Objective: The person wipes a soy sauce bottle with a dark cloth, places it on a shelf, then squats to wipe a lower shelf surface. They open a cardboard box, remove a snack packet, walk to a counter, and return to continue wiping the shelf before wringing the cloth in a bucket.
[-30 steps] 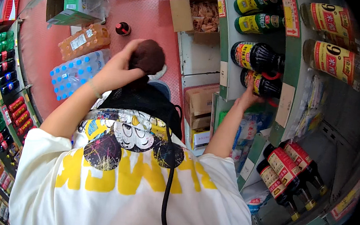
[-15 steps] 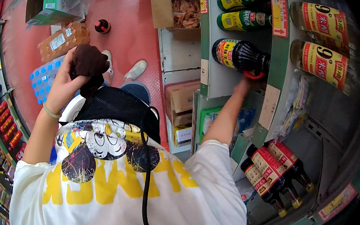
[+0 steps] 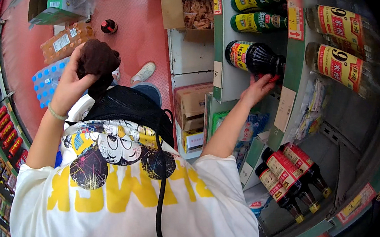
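A bunched dark brown cloth is gripped in my left hand, raised in front of me at the left. My right arm reaches to the shelf at the right. There my right hand has its fingers around the red cap end of a large dark soy sauce bottle with a yellow and red label. Some of the fingertips are hidden against the bottle. Beside it on the same shelf lie in view green bottles with yellow labels.
Clear vinegar bottles and dark red-labelled bottles fill neighbouring shelves. An open carton of packets is at the shelf's end. On the red floor are a dark bottle, wrapped drink packs and a green box. Drink shelves line the left.
My right hand has drawn back slightly and shows more fully at the bottle's red cap. My left hand and the cloth have shifted slightly right. The soy sauce bottle stays on the shelf.
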Tool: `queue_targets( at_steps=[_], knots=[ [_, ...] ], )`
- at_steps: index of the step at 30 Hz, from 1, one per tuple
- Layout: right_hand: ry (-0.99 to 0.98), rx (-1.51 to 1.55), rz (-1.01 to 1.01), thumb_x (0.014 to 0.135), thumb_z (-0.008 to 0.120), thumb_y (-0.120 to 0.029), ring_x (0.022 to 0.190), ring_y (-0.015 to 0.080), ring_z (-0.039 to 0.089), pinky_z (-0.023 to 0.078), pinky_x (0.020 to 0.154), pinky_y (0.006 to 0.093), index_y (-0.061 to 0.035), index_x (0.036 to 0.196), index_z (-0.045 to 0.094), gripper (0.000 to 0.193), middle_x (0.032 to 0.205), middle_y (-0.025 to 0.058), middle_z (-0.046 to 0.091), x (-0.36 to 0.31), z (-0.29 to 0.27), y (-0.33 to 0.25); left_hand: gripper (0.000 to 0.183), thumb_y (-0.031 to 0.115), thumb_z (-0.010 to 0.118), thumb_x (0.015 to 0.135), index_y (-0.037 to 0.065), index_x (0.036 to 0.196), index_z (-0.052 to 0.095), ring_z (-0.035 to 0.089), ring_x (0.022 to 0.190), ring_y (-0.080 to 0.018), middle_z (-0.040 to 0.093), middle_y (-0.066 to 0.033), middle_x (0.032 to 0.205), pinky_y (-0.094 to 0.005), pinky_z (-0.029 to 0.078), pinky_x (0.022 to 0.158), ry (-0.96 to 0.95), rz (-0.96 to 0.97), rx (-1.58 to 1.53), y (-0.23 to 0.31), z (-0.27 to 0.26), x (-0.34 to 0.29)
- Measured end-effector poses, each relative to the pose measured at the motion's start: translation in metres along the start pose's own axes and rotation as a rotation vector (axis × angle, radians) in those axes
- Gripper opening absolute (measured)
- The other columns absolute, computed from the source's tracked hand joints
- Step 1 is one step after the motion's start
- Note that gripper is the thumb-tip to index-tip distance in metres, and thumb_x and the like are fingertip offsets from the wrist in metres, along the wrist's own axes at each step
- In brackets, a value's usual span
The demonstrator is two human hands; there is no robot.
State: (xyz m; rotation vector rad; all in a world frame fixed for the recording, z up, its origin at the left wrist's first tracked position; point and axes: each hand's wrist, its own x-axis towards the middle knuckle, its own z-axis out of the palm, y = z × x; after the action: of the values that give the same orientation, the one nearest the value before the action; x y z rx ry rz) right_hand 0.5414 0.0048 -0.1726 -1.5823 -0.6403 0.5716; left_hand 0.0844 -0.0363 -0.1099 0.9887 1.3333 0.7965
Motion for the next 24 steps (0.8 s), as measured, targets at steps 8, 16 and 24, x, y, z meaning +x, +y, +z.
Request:
queue_targets(
  at_steps=[8, 16, 24],
  knots=[
    [0.014, -0.071, 0.032, 0.094, 0.045, -0.030, 0.116, 0.0249, 0.043, 0.046, 0.089, 0.0467, -0.0091, 0.132, 0.029, 0.047, 0.131, 0.0119, 0.038, -0.009, -0.007, 0.001, 0.073, -0.006, 0.054, 0.072, 0.006, 0.138, 0.026, 0.038, 0.124, -0.0205, 0.040, -0.0083, 0.133, -0.0332, 0.029, 0.104, -0.021, 0.008, -0.009, -0.007, -0.008, -0.002],
    [-0.061, -0.064, 0.049, 0.093, 0.046, -0.030, 0.120, 0.0277, 0.039, 0.042, 0.094, 0.0471, -0.0074, 0.135, 0.024, 0.053, 0.135, 0.0142, 0.033, -0.006, -0.013, -0.004, 0.069, -0.002, 0.059, 0.073, 0.004, 0.134, 0.029, 0.043, 0.118, -0.0179, 0.045, -0.0092, 0.127, -0.0306, 0.032, 0.101, 0.016, 0.053, 0.001, -0.003, -0.001, -0.002],
    [0.138, -0.163, 0.113, 0.088, 0.053, -0.010, 0.107, 0.0233, 0.045, 0.046, 0.087, 0.0377, -0.0028, 0.123, 0.032, 0.042, 0.123, 0.0148, 0.041, -0.085, -0.004, -0.001, 0.070, 0.002, 0.060, 0.071, 0.004, 0.134, 0.028, 0.040, 0.120, -0.0193, 0.042, -0.0096, 0.128, -0.0330, 0.031, 0.102, 0.084, 0.081, 0.008, -0.019, -0.015, -0.003]
  ],
)
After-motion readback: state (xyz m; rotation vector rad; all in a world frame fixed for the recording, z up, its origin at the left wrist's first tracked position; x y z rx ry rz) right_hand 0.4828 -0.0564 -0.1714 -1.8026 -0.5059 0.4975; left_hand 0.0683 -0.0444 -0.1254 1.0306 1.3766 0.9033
